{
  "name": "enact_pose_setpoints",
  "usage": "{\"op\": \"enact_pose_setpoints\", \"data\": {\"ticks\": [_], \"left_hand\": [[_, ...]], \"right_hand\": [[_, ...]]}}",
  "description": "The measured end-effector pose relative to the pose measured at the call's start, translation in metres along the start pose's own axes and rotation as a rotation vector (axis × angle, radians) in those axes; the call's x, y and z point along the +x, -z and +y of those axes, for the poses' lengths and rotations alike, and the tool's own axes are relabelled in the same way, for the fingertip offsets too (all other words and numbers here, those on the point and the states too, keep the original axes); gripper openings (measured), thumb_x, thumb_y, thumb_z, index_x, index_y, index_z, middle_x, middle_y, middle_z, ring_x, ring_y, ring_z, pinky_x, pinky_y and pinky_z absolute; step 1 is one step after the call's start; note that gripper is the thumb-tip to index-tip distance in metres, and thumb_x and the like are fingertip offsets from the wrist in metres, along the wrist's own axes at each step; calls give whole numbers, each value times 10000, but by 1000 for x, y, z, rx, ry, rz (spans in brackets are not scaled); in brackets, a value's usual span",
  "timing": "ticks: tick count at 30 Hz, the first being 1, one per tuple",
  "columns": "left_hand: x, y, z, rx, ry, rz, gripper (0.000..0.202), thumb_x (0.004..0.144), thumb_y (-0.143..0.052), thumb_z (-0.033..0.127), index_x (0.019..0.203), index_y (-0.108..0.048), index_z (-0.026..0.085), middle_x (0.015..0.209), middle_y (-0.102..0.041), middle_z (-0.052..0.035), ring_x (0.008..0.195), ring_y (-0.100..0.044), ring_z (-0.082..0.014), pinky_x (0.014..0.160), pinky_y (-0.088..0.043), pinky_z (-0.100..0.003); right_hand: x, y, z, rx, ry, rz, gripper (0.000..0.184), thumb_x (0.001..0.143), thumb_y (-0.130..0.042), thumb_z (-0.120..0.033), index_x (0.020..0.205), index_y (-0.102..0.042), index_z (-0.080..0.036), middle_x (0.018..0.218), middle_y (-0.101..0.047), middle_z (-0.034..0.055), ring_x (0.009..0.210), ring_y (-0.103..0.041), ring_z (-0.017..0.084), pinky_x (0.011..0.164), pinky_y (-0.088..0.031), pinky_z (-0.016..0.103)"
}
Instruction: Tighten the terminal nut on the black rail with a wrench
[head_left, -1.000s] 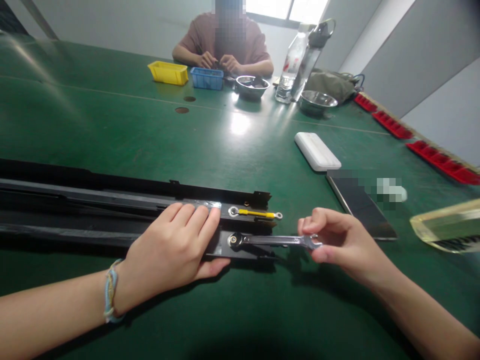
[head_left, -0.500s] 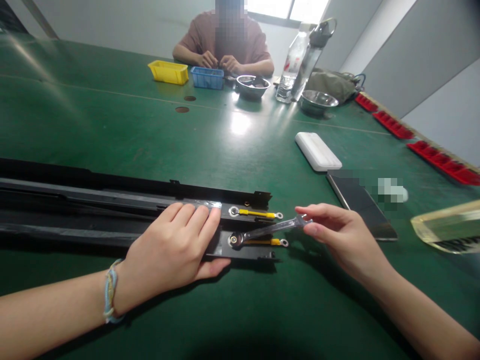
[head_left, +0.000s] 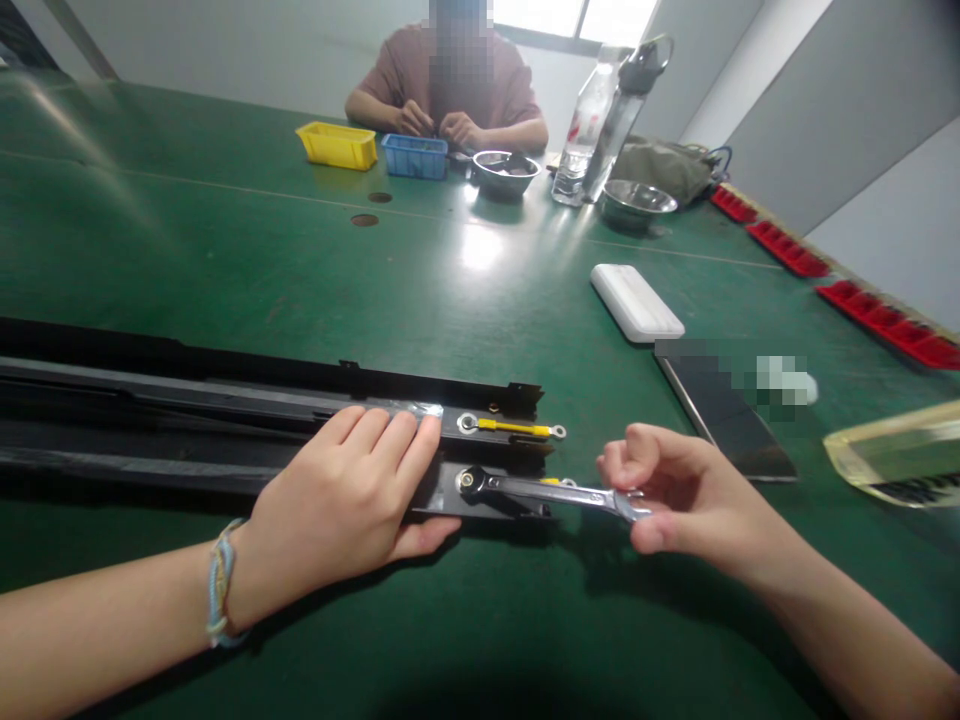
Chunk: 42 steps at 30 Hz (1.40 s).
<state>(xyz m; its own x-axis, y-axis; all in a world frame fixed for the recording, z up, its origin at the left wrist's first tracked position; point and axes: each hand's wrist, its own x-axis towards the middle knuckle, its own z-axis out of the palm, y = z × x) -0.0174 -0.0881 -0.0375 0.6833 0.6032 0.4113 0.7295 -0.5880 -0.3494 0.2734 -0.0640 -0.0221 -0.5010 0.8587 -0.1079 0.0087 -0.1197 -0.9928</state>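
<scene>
My left hand (head_left: 349, 490) is wrapped over the near black metal rail (head_left: 217, 470), its thumb along the front side. A second black rail (head_left: 442, 385) lies just behind. On the near rail's right end, the ring head of a combination wrench (head_left: 555, 490) sits around a nut (head_left: 466, 481). My right hand (head_left: 675, 490) has thumb and fingers closed on the wrench's open-jaw end, right of the rail. A yellow wire with ring terminals (head_left: 517, 427) is fixed to the far rail. Another yellow wire (head_left: 551, 482) lies mostly hidden under the wrench.
A white power bank (head_left: 636, 303) and a dark phone (head_left: 727, 420) lie to the right. Across the green table (head_left: 300, 270), a person (head_left: 450, 90) sits behind a yellow bin (head_left: 337, 147), a blue bin (head_left: 415, 157) and a metal bowl (head_left: 506, 173). Bottles (head_left: 577, 140) stand nearby.
My right hand has swung the wrench's free end toward me and slightly right, pivoting about the nut. The wrench now covers more of the near yellow wire. My left hand has stayed put.
</scene>
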Motion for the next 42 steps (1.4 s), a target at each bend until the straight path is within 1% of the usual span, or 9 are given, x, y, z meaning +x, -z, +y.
{"op": "enact_pose_setpoints", "data": {"ticks": [4, 9, 13, 19, 25, 28, 35, 37, 42], "left_hand": [[1, -1, 0, -2, 0, 5, 611, 906, -380, 567, 1010, -646, 28, 845, -669, -157, 707, -615, -284, 609, -477, -397], [-1, -1, 0, -1, -1, 4, 616, 909, -372, 571, 1004, -649, 29, 846, -670, -157, 709, -620, -287, 605, -483, -399], [-2, 1, -1, 7, -1, 7, 613, 911, -369, 564, 1019, -646, 28, 836, -667, -151, 705, -618, -282, 616, -490, -401], [-5, 0, -2, 10, -5, 2, 624, 912, -363, 567, 1033, -642, 22, 853, -666, -156, 718, -619, -284, 621, -495, -404], [-4, -2, -3, 5, -4, -2, 620, 911, -364, 567, 1027, -644, 26, 858, -667, -158, 721, -624, -287, 619, -499, -405], [-4, -1, -2, 5, -2, 4, 618, 907, -372, 569, 1024, -645, 27, 847, -667, -156, 718, -625, -286, 617, -499, -404], [-3, 1, -1, 5, 0, -3, 607, 905, -380, 564, 1016, -646, 30, 851, -667, -159, 726, -620, -286, 625, -493, -402], [-3, 0, 0, 4, 0, -3, 613, 905, -378, 567, 1022, -644, 28, 854, -666, -159, 727, -617, -286, 627, -490, -403], [0, -2, 4, 12, -2, -2, 614, 902, -385, 570, 1030, -641, 27, 861, -665, -162, 729, -609, -282, 639, -483, -405]], "right_hand": [[1, 2, 3, 27, -12, -33, 285, 590, -904, -241, 702, -644, -203, 675, -572, -21, 538, -458, 92, 462, -339, 196], [4, 6, 2, -10, -40, 109, 263, 566, -914, -228, 719, -700, -210, 712, -626, -5, 585, -531, 106, 510, -418, 194], [7, 4, 1, -34, -77, 218, 213, 609, -893, -267, 729, -726, -211, 729, -660, 9, 611, -561, 118, 522, -444, 196], [12, 1, 4, -67, -84, 281, 232, 636, -879, -299, 811, -757, -210, 720, -665, 11, 599, -554, 114, 525, -450, 202], [11, 3, 5, -49, -84, 234, 255, 608, -895, -267, 777, -717, -199, 711, -640, 3, 587, -532, 105, 498, -417, 185], [7, 3, 4, -9, -80, 139, 303, 567, -914, -240, 727, -660, -192, 679, -593, -14, 555, -496, 95, 474, -384, 183], [-5, -5, 0, 75, -53, -75, 308, 612, -880, -145, 745, -608, -203, 708, -553, -34, 541, -423, 72, 486, -330, 185], [-6, -6, 0, 81, -54, -81, 313, 611, -882, -147, 746, -605, -205, 710, -552, -36, 545, -421, 73, 488, -328, 183], [-4, 2, 1, 13, -6, 1, 286, 637, -873, -202, 741, -606, -197, 724, -566, -16, 565, -457, 90, 488, -356, 191]]}}
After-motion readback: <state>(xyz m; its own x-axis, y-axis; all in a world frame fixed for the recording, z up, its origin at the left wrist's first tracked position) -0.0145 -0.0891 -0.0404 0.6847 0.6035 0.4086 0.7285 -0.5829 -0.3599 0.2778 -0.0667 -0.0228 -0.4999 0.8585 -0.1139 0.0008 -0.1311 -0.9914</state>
